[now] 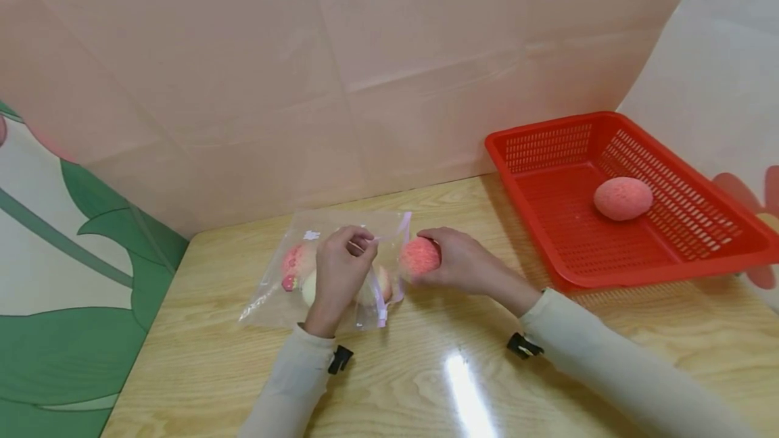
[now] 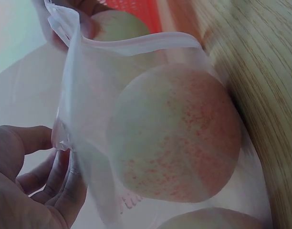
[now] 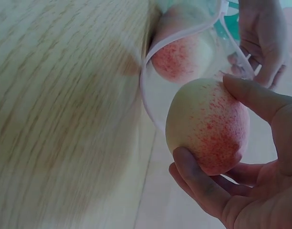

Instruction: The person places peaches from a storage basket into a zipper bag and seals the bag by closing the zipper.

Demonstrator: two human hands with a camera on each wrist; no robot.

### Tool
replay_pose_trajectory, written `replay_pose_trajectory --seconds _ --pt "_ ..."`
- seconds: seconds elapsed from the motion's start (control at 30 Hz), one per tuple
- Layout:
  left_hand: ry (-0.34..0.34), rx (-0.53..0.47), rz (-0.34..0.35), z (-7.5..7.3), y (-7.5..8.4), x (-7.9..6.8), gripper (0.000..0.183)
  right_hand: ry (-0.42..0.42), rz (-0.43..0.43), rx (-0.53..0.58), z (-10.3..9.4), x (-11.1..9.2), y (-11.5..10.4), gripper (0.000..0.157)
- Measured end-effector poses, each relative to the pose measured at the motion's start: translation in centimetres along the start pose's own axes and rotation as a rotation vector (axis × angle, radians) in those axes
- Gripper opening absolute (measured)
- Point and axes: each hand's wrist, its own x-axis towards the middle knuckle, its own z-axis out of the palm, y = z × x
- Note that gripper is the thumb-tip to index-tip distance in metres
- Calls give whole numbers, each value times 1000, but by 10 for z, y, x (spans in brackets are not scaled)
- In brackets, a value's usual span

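Observation:
A clear zip bag lies on the table with several peaches inside, one of them a pink-speckled peach near its mouth. My left hand pinches the upper edge of the bag's opening between thumb and fingers, lifting it so the mouth gapes. In my right hand is another peach, pale on one side and red-speckled on the other, gripped by thumb and fingertips. That peach is right at the bag's open mouth. A small pink decoration shows on the bag's left part.
To the right stands a red plastic basket with slotted walls, holding one pink peach. A pale sheet hangs behind the wooden table. Black wrist clips sit at both sleeves.

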Motion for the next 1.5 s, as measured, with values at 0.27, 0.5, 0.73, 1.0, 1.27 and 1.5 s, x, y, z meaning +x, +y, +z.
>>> replay_pose_trajectory --seconds 0.27,0.5,0.73,1.0,1.27,1.5 --pt "5 8 6 1 0 1 5 21 -4 2 10 8 1 80" --pt "4 17 11 0 0 1 7 3 -17 -18 12 6 0 75" --pt "1 23 -1 0 -1 2 8 3 -40 -29 14 7 -5 74" --pt "1 26 -8 2 0 1 7 -19 -22 -21 18 8 -7 78" --pt "2 8 6 3 0 0 6 -42 -22 -9 22 12 -13 77" --pt "7 1 -2 4 1 -1 6 -53 -15 -2 28 13 -13 77"
